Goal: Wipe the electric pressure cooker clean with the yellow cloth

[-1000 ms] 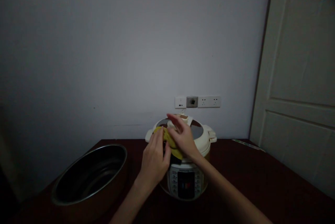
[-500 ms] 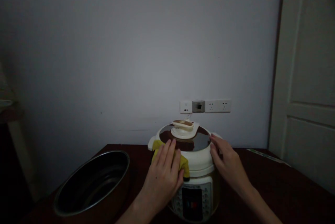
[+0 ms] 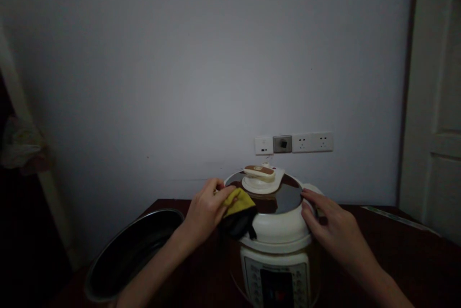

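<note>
A white electric pressure cooker (image 3: 279, 230) stands upright with its lid on. The lid (image 3: 288, 197) has a dark shiny top and a white and brown handle (image 3: 260, 173). At the lid's left edge, my left hand (image 3: 207, 207) is closed on a yellow and black cloth (image 3: 239, 202), part of which hangs down against the white rim. My right hand (image 3: 333, 221) grips the rim on the right side, fingers on top and thumb along the side. Below the lid, the front control panel (image 3: 275, 279) is partly cut off by the frame's bottom.
To the left sits a dark inner pot (image 3: 169, 210) with a metal rim, partly behind my left forearm. Both stand on a dark red table (image 3: 378, 236) against a pale wall with sockets (image 3: 311, 142). A flat strip (image 3: 399, 220) lies at the right back.
My left hand has gone from pressing the cloth flat on the lid's front left to gripping it bunched at the left edge. My right hand stays on the rim. The view has shifted slightly.
</note>
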`<state>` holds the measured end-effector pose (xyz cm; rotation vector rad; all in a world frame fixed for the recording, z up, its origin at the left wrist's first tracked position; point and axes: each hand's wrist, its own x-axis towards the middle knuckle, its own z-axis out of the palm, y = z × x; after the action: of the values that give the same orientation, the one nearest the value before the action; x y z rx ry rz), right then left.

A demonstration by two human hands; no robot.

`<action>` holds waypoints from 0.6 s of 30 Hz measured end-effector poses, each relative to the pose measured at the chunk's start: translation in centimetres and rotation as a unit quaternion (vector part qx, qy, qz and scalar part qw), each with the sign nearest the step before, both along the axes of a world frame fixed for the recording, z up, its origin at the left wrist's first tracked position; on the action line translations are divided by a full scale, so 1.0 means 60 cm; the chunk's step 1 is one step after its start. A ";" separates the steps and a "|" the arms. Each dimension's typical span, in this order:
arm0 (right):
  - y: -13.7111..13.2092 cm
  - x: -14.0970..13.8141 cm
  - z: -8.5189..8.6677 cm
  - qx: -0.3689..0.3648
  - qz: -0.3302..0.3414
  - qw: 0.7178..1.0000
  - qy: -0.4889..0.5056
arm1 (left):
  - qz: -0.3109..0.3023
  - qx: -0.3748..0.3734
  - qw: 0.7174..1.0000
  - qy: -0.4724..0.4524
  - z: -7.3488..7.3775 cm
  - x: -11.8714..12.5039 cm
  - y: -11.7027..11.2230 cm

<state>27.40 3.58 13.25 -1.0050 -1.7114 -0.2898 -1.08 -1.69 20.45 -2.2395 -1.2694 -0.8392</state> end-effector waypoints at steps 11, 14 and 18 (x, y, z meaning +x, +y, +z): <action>0.003 0.001 -0.001 0.008 0.005 1.000 0.007 | 0.120 0.048 0.983 0.128 0.017 0.013 0.053; 0.003 0.001 -0.001 0.003 0.004 1.000 0.001 | 0.094 0.000 0.991 0.091 0.006 0.019 0.044; 0.003 0.001 0.001 0.005 0.008 1.000 0.002 | 0.057 -0.084 0.995 -0.014 -0.008 0.008 0.055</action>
<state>27.45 3.73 13.28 -0.9841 -1.7121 -0.2865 -0.58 1.59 19.97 -2.2636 -1.5179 -0.7488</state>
